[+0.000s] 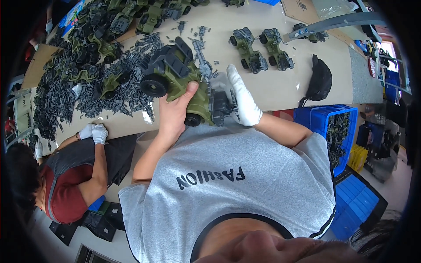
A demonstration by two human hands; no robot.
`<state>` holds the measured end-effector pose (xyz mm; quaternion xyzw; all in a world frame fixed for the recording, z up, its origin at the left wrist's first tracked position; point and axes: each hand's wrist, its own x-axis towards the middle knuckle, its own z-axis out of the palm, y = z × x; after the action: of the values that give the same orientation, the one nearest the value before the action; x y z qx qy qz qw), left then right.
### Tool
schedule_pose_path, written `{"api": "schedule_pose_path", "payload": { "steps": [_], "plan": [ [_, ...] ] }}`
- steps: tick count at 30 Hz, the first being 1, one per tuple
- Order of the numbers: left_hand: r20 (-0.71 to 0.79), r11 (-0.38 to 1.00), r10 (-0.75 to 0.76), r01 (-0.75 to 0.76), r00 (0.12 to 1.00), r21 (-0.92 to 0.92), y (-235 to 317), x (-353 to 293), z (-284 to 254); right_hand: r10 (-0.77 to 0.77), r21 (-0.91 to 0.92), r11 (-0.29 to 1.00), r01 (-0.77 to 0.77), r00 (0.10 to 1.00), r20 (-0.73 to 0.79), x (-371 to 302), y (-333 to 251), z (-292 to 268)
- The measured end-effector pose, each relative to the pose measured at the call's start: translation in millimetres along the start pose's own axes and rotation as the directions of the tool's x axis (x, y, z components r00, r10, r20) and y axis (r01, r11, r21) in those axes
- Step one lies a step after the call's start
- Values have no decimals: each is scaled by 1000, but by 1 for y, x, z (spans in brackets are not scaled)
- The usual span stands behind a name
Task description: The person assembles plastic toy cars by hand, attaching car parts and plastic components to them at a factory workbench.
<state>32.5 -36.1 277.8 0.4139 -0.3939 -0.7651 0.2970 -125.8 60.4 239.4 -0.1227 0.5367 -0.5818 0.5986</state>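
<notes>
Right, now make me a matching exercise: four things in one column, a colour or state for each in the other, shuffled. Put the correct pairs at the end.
Column one
1. Left hand
2. Right hand
3. Held truck
4. Blue crate

Column two
A. Gloved in white
B. Olive green and grey
C. Filled with dark pieces
D. Bare and gripping

Right pairs: 1-D, 2-A, 3-B, 4-C

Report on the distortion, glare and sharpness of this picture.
Head view: the edge of the table bows and corners fall black; head view, right: a bright opening looks washed out; head view, centre: the held toy vehicle looks fairly sharp.
</notes>
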Motion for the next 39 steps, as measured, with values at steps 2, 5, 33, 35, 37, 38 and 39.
{"api": "schedule_pose_path", "payload": {
  "steps": [2, 5, 33, 35, 37, 38, 39],
  "plan": [
    [-14, 1000, -7, 7, 1000, -3, -1, -2, -3, 131, 88, 986, -142, 984, 119, -5, -2, 4],
    [2, 1000, 3, -3, 1000, 24, -3, 2, -3, 66, 126, 989, -80, 992, 110, 0, 14, 0],
    [276, 830, -404, 222, 872, 512, -227, 288, 129, -67, -729, 638, -247, 926, -372, 107, -54, -377],
    [275, 829, -401, 219, 874, 515, -235, 295, 141, -215, -793, 571, -212, 894, -394, 106, -66, -370],
    [318, 866, -337, 160, 886, 473, -259, 307, 148, -320, -790, 601, -122, 869, -377, 96, -62, -389],
    [297, 842, -374, 187, 879, 506, -257, 309, 151, -272, -782, 596, -183, 870, -410, 90, -66, -390],
    [233, 860, -371, 238, 899, 452, -237, 296, 160, -222, -766, 590, -254, 862, -456, 79, -72, -381]
  ]
}}
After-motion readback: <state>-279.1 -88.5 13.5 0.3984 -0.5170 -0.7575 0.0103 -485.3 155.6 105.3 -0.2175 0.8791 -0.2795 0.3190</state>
